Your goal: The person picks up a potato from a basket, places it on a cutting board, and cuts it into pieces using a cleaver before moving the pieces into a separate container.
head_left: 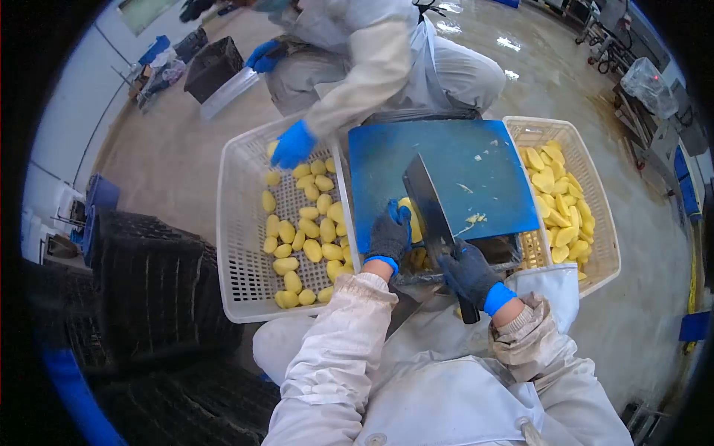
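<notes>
My left hand, in a dark glove, is closed on a peeled potato at the near edge of the blue cutting board. My right hand, gloved too, grips a large cleaver; its broad blade stands over the board just right of the potato. Whole peeled potatoes lie in the white crate on the left. Cut potato pieces fill part of the white basket on the right. Small scraps are scattered on the board.
Across the board a co-worker crouches, one blue-gloved hand reaching into the left crate, the other near a metal blade or sheet. Black crates stand at the left. Equipment is at the upper right.
</notes>
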Available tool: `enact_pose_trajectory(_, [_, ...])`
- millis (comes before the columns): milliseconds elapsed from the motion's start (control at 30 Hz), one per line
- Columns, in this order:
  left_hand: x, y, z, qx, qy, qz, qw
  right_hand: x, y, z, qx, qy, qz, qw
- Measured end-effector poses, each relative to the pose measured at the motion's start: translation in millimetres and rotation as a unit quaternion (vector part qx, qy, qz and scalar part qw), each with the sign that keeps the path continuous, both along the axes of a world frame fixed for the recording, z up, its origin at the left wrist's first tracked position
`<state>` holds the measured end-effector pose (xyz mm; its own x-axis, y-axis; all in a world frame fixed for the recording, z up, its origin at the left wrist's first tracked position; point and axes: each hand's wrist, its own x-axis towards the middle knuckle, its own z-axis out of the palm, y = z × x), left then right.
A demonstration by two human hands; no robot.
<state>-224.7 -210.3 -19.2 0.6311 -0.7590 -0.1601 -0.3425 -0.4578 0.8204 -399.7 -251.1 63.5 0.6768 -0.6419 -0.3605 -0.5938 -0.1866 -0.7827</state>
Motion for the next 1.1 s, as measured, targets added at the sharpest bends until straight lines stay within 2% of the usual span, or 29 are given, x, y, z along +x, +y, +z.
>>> enact_pose_trajectory(33, [-1.2, 0.4, 4.6, 0.014, -0.017, 0.000, 1.000, 6.3, -1.4, -0.8, -0.046, 0.013, 0.021, 0.999])
enact_pose_trajectory(67, [-1.1, 0.5, 4.9, 0.029, -0.035, 0.000, 0.999, 14.3, -2.6, -10.5, -0.043, 0.014, 0.021, 0.999])
enact_pose_trajectory(133, [-0.7, 2.5, -0.5, 0.020, -0.038, 0.004, 0.999, 31.0, -2.1, -41.5, -0.196, 0.010, 0.063, 0.979])
enact_pose_trajectory(267, [-3.3, 9.2, -3.1, -0.023, -0.060, 0.013, 0.998, 58.8, -0.9, -54.6, -0.152, 0.061, 0.014, 0.986])
enact_pose_trajectory(333, [-1.9, 14.1, -16.2, -0.024, -0.059, 0.006, 0.998, 54.2, 1.2, -55.8, -0.148, 0.080, 0.028, 0.985])
enact_pose_trajectory(400, [3.7, 15.1, -15.9, -0.030, -0.055, 0.011, 0.998, 22.6, 23.4, -30.3, -0.171, 0.045, 0.038, 0.984])
enact_pose_trajectory(467, [4.0, 29.0, -14.4, -0.128, 0.055, 0.016, 0.990, -18.4, 40.3, -5.7, -0.170, 0.063, 0.060, 0.982])
enact_pose_trajectory(500, [13.4, 31.9, -37.0, -0.131, -0.132, -0.049, 0.981, -38.3, 46.6, -0.9, -0.171, 0.049, 0.062, 0.982])
enact_pose_trajectory(533, [15.1, 35.7, -35.9, -0.130, -0.136, -0.053, 0.981, -57.7, 52.0, 0.8, -0.172, 0.033, 0.064, 0.982])
enact_pose_trajectory(600, [16.8, 43.6, -32.5, -0.112, -0.313, -0.089, 0.939, -94.3, 58.5, -2.4, -0.167, 0.072, 0.093, 0.979])
enact_pose_trajectory(633, [15.7, 44.7, -32.1, -0.107, -0.316, -0.089, 0.939, -107.9, 61.7, -2.8, -0.164, 0.068, 0.095, 0.980])
enact_pose_trajectory(667, [13.0, 43.9, -31.4, -0.159, -0.164, -0.068, 0.971, -120.2, 63.9, -2.9, -0.134, 0.075, 0.087, 0.984])
enact_pose_trajectory(700, [9.5, 44.0, -32.0, -0.206, -0.008, -0.046, 0.977, -130.4, 65.2, -2.4, -0.103, 0.084, 0.079, 0.988])
enact_pose_trajectory(733, [7.3, 43.9, -32.1, -0.247, 0.148, -0.023, 0.957, -138.6, 64.0, -1.9, -0.098, 0.080, 0.078, 0.989])
enact_pose_trajectory(767, [12.1, 45.1, -36.5, -0.242, 0.145, -0.023, 0.959, -145.4, 62.0, -1.5, -0.104, 0.090, 0.107, 0.985])
enact_pose_trajectory(800, [20.2, 48.2, -39.9, -0.177, -0.009, -0.086, 0.980, -149.7, 61.1, 0.1, -0.109, 0.099, 0.137, 0.980])
enact_pose_trajectory(833, [24.6, 50.8, -44.1, -0.106, -0.161, -0.147, 0.970, -152.2, 60.0, 4.2, -0.105, 0.096, 0.139, 0.980])
enact_pose_trajectory(867, [25.2, 50.6, -47.3, -0.101, -0.163, -0.147, 0.970, -153.7, 57.2, 9.0, -0.068, 0.105, 0.161, 0.979])
enact_pose_trajectory(933, [26.6, 49.3, -53.8, -0.141, 0.014, -0.099, 0.985, -154.4, 52.9, 12.3, -0.030, 0.112, 0.183, 0.976])
enact_pose_trajectory(967, [22.5, 46.0, -50.7, -0.139, 0.012, -0.099, 0.985, -154.0, 51.7, 12.6, -0.028, 0.118, 0.195, 0.973])
enact_pose_trajectory(1033, [12.9, 36.5, -45.5, -0.142, 0.128, 0.006, 0.981, -154.0, 49.1, 12.0, -0.025, 0.124, 0.207, 0.970])
enact_pose_trajectory(1067, [17.0, 35.5, -49.6, -0.140, 0.127, 0.006, 0.982, -154.6, 47.7, 11.7, -0.022, 0.113, 0.201, 0.973])
enact_pose_trajectory(1100, [23.1, 34.6, -53.0, -0.096, 0.070, 0.004, 0.993, -155.2, 46.8, 11.3, -0.019, 0.103, 0.194, 0.975])
